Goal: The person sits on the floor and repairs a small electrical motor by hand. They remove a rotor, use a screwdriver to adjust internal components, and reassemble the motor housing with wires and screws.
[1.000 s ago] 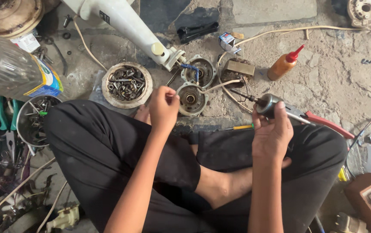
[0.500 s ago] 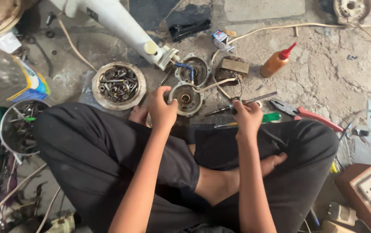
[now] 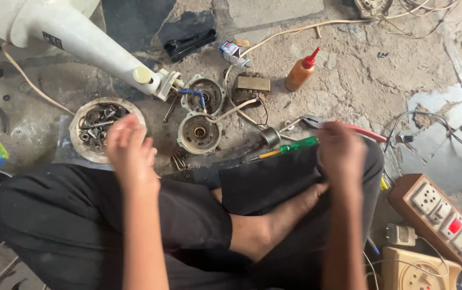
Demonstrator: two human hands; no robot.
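Round motor housing (image 3: 199,132) on the stone floor, left hand (image 3: 130,152) blurred just left of it beside a dish of screws (image 3: 98,128), fingers loosely together, empty, right hand (image 3: 340,152) well right of the housing over green-handled screwdriver (image 3: 295,145) and red-handled pliers (image 3: 349,129), grip unclear.

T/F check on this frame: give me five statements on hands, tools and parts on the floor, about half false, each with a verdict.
1. The left hand hovers by the round dish of screws. True.
2. The orange squeeze bottle lies on its side with its cap off. False: it stands with its red nozzle cap on.
3. A green-handled screwdriver lies in front of the person's legs. True.
4. The right hand grips the round motor housing. False: the housing sits on the floor, apart from both hands.
5. The brown switchboard lies to the person's left. False: it is on the right.
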